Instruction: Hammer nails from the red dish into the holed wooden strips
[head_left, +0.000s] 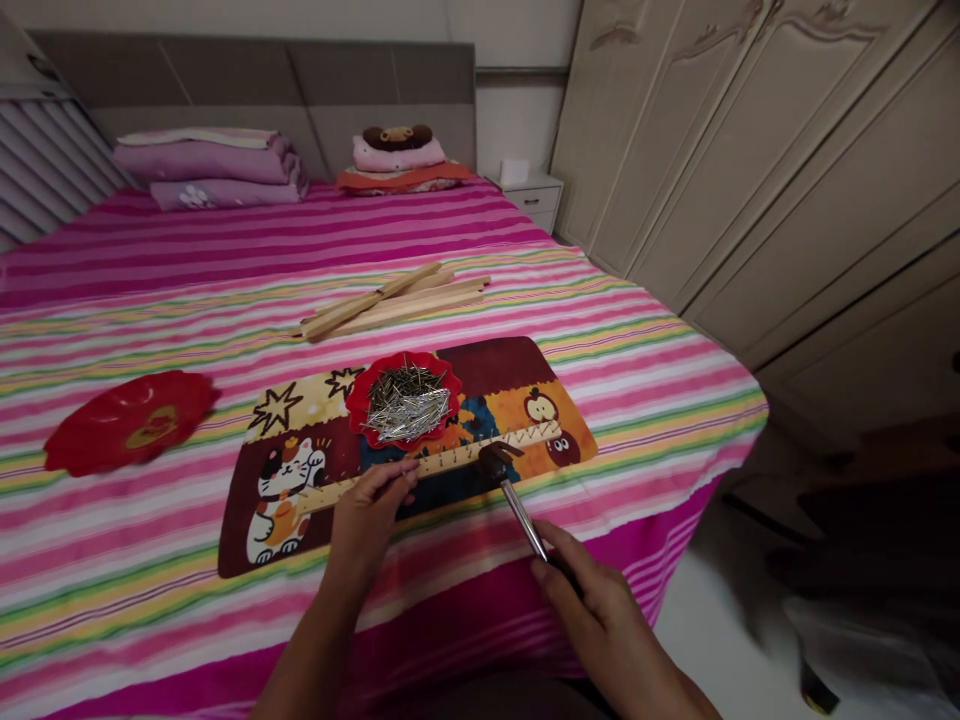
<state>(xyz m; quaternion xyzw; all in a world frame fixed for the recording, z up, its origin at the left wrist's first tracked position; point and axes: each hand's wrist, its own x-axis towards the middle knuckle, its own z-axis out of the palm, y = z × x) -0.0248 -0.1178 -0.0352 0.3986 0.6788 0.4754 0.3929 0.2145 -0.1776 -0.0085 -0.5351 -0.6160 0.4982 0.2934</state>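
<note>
Wooden strip (450, 460) on the mat (495, 365), running left to right, right end farther off; left grip (371, 508) touches it (pinching? can't tell), right grip (596, 595) clasping the hammer (523, 518), head forward-left.

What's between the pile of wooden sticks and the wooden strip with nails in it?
In the head view, striped cover, part of the mat and a red bowl of nails lie between the sticks and the strip.

Our bare left hand (373, 505), thumb and fingers pinched together; our bare right hand (604, 608), fingers curled, thumb forward.
</note>
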